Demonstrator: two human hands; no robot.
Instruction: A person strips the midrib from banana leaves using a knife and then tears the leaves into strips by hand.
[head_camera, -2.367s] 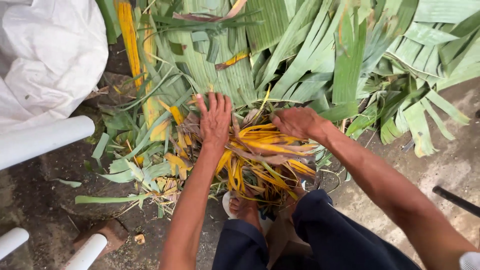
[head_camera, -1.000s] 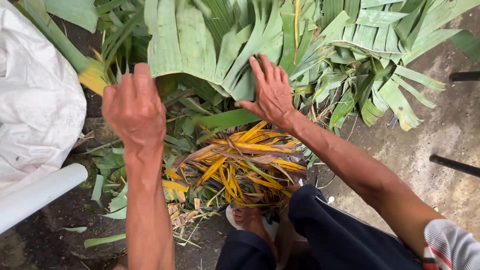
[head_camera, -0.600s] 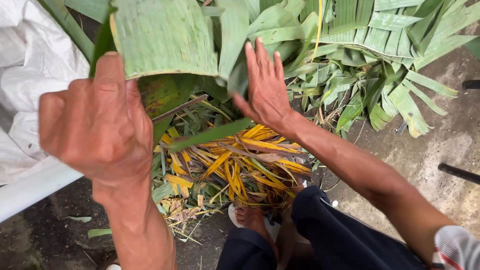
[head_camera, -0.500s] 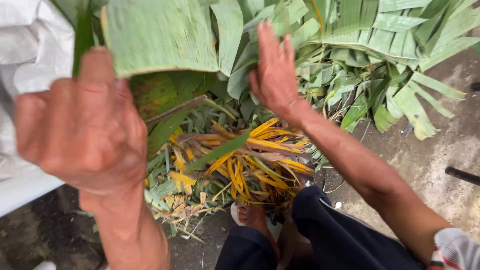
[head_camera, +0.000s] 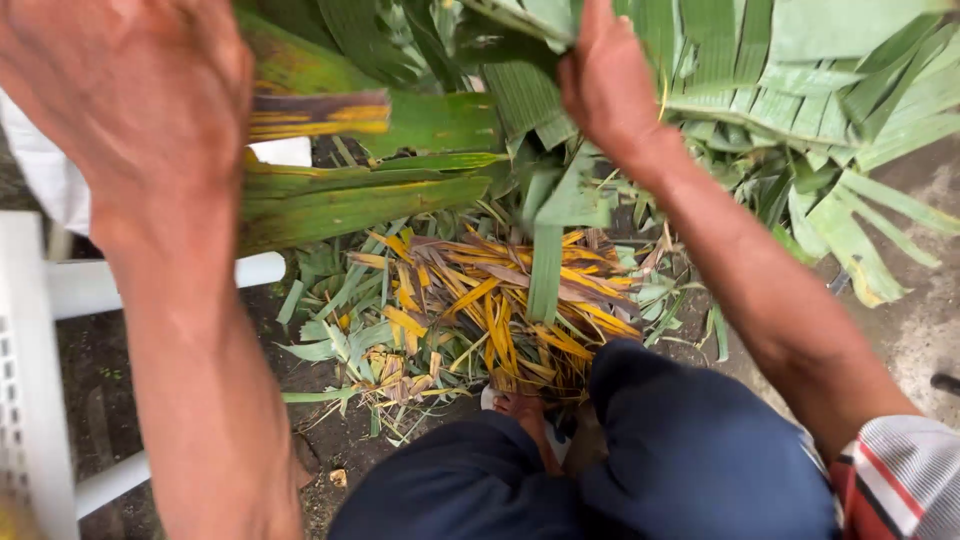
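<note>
Gripping a green banana leaf (head_camera: 380, 150) at each end, the left hand (head_camera: 130, 90) closed near the camera and the right hand (head_camera: 605, 80) farther up, both hold it crosswise above the yellow trimmings (head_camera: 500, 300).

Leaf pile (head_camera: 700, 90) ahead; ground (head_camera: 920, 330) free rt.

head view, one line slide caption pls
Both hands, left hand and right hand, lift green banana leaves above yellowed trimmings.
</note>
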